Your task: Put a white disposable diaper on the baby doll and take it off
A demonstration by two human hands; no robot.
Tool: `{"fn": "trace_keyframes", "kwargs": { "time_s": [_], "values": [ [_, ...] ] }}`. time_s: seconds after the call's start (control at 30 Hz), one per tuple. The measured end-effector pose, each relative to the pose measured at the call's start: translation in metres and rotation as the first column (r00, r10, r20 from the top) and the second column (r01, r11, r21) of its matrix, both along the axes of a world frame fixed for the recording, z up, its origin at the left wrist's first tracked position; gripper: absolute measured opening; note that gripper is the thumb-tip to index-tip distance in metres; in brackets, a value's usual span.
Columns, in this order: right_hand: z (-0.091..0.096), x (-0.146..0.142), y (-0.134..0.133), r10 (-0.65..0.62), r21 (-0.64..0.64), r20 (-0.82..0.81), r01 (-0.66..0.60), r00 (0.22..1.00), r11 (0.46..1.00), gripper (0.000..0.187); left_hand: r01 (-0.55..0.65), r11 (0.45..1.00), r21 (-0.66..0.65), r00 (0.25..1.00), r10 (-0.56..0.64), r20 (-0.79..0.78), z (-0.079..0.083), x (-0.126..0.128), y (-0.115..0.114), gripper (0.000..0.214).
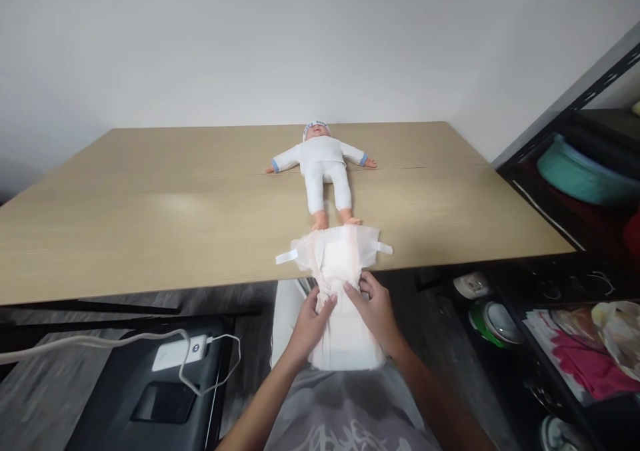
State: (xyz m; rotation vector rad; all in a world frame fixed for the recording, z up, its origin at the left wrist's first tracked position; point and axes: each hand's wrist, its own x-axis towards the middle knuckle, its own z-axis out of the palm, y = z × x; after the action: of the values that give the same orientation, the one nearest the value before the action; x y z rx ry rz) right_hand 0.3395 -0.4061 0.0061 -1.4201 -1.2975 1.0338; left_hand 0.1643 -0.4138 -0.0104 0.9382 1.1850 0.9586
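Note:
A white diaper (336,258) lies half on the near edge of the wooden table (150,211) and hangs down toward my lap, its two tabs spread out sideways. My left hand (310,324) pinches the diaper's gathered middle from the left. My right hand (375,308) grips the same gathered part from the right. A baby doll (324,164) in white clothes and a cap lies on its back farther along the table, arms out, its feet almost touching the diaper's far end.
A white power bank with a cable (180,352) rests on a dark case at the lower left. A black shelf (575,238) at the right holds a teal bowl (580,171), dishes and pink cloth. The wall stands behind the table.

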Motion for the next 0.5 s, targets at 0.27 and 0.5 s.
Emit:
{"fn": "trace_keyframes", "kwargs": {
  "time_s": [0.27, 0.5],
  "values": [
    [-0.002, 0.016, 0.003, -0.332, 0.385, 0.386, 0.176, 0.861, 0.906, 0.024, 0.042, 0.998, -0.038, 0.999, -0.043, -0.023, -0.01, 0.007, -0.012, 0.057],
    [0.028, -0.01, 0.054, 0.101, 0.333, 0.648, -0.4, 0.755, 0.854, 0.049, 0.088, 0.995, 0.054, 0.976, -0.076, -0.202, 0.001, 0.002, -0.019, 0.043]
  ]
}}
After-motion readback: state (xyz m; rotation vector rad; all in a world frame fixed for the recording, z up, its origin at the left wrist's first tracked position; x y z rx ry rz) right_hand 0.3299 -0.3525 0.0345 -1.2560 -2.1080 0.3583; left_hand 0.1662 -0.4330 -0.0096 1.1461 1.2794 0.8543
